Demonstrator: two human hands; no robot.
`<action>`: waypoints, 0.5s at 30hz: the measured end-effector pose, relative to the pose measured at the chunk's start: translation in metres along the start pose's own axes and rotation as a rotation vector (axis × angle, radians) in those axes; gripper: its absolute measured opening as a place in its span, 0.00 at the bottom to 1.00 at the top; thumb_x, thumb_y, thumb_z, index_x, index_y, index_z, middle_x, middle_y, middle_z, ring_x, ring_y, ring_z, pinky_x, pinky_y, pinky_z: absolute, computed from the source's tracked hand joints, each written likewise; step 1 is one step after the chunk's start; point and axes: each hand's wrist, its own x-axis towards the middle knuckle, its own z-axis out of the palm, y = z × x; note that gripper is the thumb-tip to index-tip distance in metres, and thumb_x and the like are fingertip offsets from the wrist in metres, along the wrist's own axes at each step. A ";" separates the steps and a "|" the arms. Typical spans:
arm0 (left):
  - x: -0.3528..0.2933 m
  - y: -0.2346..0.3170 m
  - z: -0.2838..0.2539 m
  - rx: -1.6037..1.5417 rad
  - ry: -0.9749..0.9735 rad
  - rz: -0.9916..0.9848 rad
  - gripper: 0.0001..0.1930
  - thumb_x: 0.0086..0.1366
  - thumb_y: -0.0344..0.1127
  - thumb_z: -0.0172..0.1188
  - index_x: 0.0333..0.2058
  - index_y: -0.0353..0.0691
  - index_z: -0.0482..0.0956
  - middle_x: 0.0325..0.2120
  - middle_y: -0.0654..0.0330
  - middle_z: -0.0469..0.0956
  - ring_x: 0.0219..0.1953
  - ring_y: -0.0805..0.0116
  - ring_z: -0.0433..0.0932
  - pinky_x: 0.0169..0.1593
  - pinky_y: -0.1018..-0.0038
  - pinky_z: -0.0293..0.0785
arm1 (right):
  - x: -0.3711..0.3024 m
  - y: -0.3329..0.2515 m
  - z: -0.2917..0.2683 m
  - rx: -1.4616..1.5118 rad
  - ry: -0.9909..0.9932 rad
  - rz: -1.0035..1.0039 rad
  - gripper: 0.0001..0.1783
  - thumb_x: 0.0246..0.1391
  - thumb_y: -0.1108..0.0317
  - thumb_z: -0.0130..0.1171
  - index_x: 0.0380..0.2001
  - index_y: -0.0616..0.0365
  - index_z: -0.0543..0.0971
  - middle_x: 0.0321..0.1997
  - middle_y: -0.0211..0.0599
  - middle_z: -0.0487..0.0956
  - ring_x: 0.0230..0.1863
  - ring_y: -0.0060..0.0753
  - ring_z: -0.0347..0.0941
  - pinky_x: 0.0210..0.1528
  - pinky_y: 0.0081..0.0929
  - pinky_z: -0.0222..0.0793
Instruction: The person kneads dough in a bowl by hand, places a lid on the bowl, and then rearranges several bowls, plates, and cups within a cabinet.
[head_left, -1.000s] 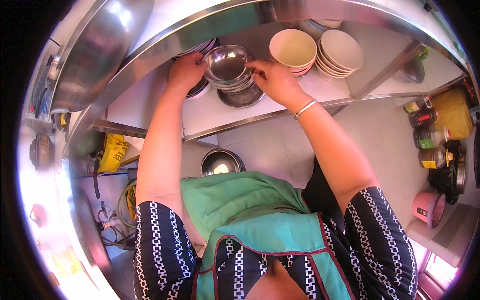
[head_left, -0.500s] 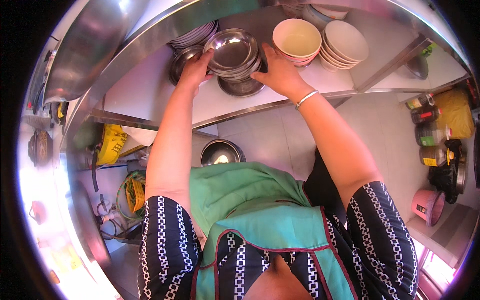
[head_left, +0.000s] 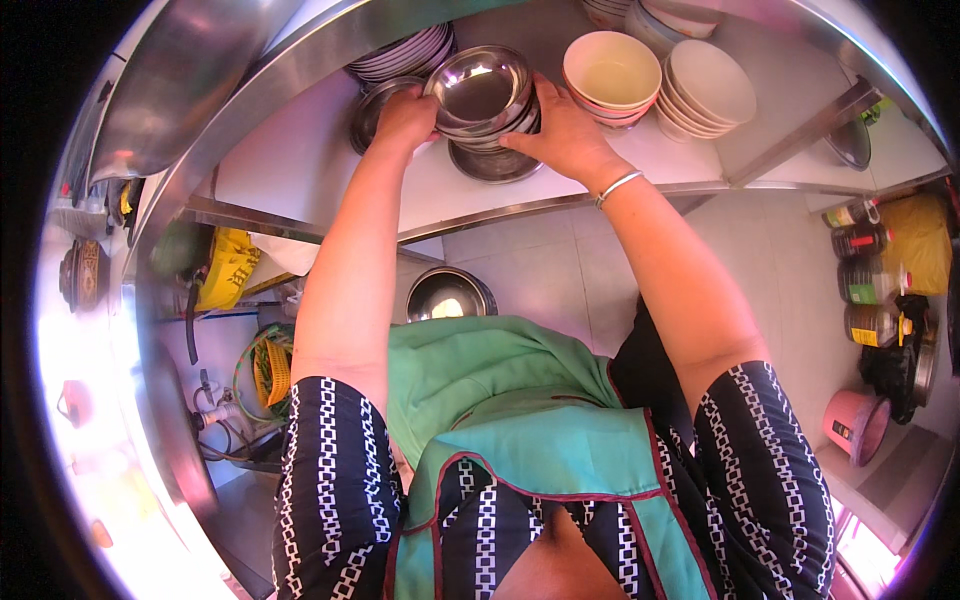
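A stack of shiny steel bowls (head_left: 482, 90) sits on the white shelf, between my two hands. My left hand (head_left: 404, 122) closes on the stack's left side, its fingers partly hidden. From the right, my right hand (head_left: 570, 135) wraps the stack, thumb at the near side and fingers along the far right side. Below the stack, another steel bowl (head_left: 495, 166) shows its near part. One more steel bowl (head_left: 368, 118) lies beside my left hand, partly covered by it.
Stacked plates (head_left: 402, 62) stand behind on the left. To the right are cream bowls (head_left: 612, 75) and white bowls (head_left: 712, 88). The metal shelf edge (head_left: 470, 226) runs below my wrists. A steel basin (head_left: 450, 294) is lower down; bottles (head_left: 868, 280) and a pink bucket (head_left: 857, 428) stand far right.
My left hand has drawn in against the bowl stack, and my right fingers have closed around its right side. The whole view has shifted slightly.
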 end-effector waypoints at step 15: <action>0.010 -0.011 0.010 0.333 0.169 0.195 0.17 0.61 0.40 0.51 0.45 0.38 0.75 0.35 0.58 0.79 0.33 0.67 0.77 0.32 0.71 0.74 | 0.001 0.005 0.002 0.045 -0.036 0.025 0.53 0.39 0.49 0.67 0.61 0.69 0.54 0.57 0.59 0.67 0.58 0.52 0.65 0.59 0.35 0.62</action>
